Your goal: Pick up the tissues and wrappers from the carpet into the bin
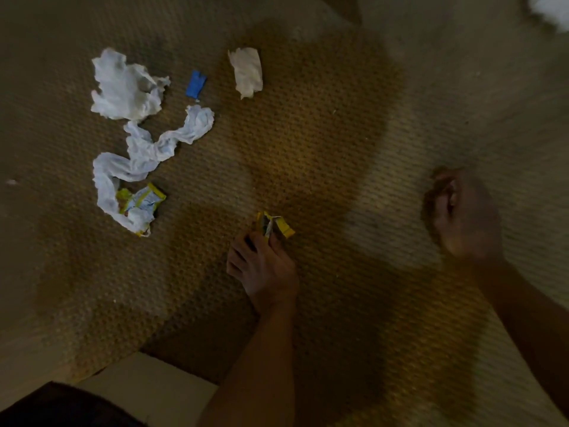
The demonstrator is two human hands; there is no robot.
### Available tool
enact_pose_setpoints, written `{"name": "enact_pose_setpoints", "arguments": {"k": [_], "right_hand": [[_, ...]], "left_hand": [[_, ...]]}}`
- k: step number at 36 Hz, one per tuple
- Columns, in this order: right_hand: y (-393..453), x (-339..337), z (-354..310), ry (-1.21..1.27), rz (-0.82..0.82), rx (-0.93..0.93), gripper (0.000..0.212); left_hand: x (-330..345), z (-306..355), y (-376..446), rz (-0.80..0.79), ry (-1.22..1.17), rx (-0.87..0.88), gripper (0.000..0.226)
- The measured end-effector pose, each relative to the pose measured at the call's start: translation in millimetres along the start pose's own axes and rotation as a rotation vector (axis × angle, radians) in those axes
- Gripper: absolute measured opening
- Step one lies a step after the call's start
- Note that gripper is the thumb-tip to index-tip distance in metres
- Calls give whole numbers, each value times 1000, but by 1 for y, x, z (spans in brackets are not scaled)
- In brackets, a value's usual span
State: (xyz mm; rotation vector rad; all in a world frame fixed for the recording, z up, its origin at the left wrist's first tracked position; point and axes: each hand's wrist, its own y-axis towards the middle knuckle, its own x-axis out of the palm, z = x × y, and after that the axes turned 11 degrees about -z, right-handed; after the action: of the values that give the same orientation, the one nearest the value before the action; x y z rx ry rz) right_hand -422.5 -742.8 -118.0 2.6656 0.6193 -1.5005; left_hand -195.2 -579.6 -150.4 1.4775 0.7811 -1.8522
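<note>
Left hand (264, 266) is low over the carpet (338, 149), fingers curled round a crumpled yellow wrapper (275, 228); the wrapper sticks out past the fingertips, its lower part hidden inside the grip. Can't tell if it is touching the carpet or just above it.

Right hand (462, 214) is out to the right, well apart from the left, motion-blurred. Fingers look loosely curled with nothing visible in them, but the blur makes the exact spread hard to call.

Still on the carpet, all left of the held wrapper:
- big crumpled white tissue (124, 86), far left
- long twisted tissue (147, 152) snaking down from near the blue wrapper (195, 84) to a second yellow-edged wrapper (143, 201); its lower end overlaps that wrapper and covers part of it
- small folded tissue (248, 72) on its own, right of the blue wrapper

A tiny white speck (11, 181) sits at the far left edge, too small to identify. White blurred object (551, 7) in the top right corner is cut off by the frame; can't tell what it is. No bin identifiable in view. Lighting is dim, with a dark shadow across the middle of the carpet. Bottom left: a pale floor strip (147, 383) and a dark shape (61, 408), cut off.
</note>
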Motion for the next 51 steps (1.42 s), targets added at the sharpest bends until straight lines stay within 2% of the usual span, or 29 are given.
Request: {"name": "enact_pose_setpoints", "arguments": {"k": [4,9,15,20,23,28,29,32,37,41,51], "right_hand": [[0,-9,25,1,80,108,26],[-2,3,25,63,167,102,30],[-2,6,28,128,230,164,28],[-4,0,24,41,294,206,28],[-5,-4,23,5,314,271,33],[-3,-7,24,-12,262,312,37],[-2,-7,23,-13,254,314,40],[-1,-7,25,8,257,320,43],[-1,-5,27,106,324,360,42],[2,-7,29,197,413,358,35],[45,-25,39,372,553,409,20]], "left_hand": [[-1,0,0,-17,23,-13,30],[0,-4,3,11,39,-9,24],[2,-1,3,-46,67,-7,28],[-3,5,3,-86,40,17,38],[-9,19,9,-116,-50,114,41],[-4,99,30,-150,-336,538,38],[-1,121,35,-163,-380,582,35],[5,187,46,-248,-513,567,25],[20,233,46,-241,-350,573,19],[25,235,46,-223,-210,585,22],[25,237,47,-196,-106,607,22]]}}
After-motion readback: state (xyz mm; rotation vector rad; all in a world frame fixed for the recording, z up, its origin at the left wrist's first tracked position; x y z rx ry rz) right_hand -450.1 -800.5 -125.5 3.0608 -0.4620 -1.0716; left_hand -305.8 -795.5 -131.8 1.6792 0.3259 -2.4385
